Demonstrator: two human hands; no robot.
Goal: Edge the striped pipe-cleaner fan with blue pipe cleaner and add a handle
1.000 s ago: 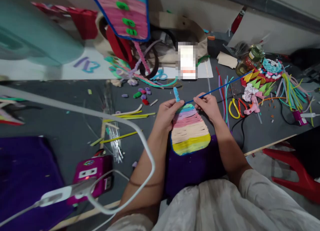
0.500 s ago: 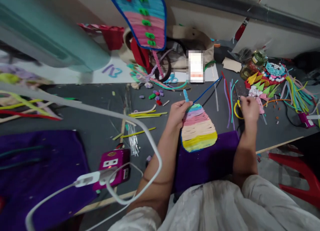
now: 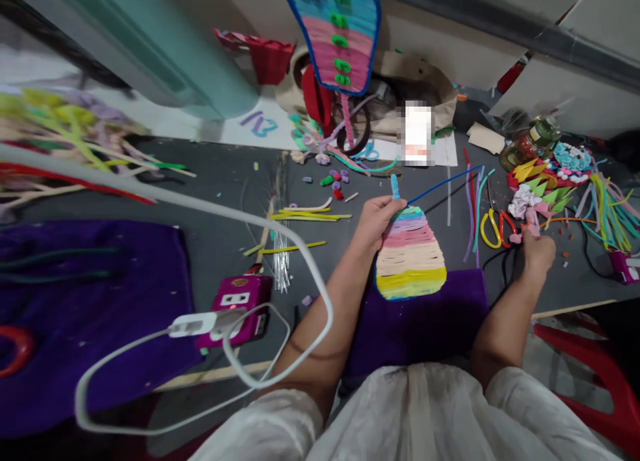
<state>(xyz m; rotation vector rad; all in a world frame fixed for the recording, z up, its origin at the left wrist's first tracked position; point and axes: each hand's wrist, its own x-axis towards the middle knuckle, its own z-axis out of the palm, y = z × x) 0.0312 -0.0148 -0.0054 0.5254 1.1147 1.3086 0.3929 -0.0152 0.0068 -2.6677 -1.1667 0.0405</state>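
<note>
My left hand [image 3: 379, 220] is closed on the narrow top of a pear-shaped craft piece [image 3: 410, 254], made of pipe cleaners in yellow, cream, pink, lilac and teal bands with a blue edge. A short light-blue stub [image 3: 395, 186] sticks up above my fingers, and a long dark-blue pipe cleaner [image 3: 443, 185] runs off to the right. My right hand [image 3: 539, 254] is at the right, its fingertips against a pink piece [image 3: 532, 222] among paper-like flowers; the fingers are blurred and partly hidden. Scissors [image 3: 495, 229] with yellow and red handles lie just left of it.
Loose pipe cleaners [image 3: 310, 214] and cut bits lie left of the craft piece. A white cable loops over a purple power strip [image 3: 235, 308]. Ahead stand a decorated striped panel [image 3: 343, 41], a blurred-out phone [image 3: 418, 131] and a glass jar [image 3: 543, 133]. Purple cloth [image 3: 425, 328] lies below.
My right hand has moved right and down, away from the scissors to the pink piece, uncovering the red handle. My left hand keeps its hold. The whole view has shifted.
</note>
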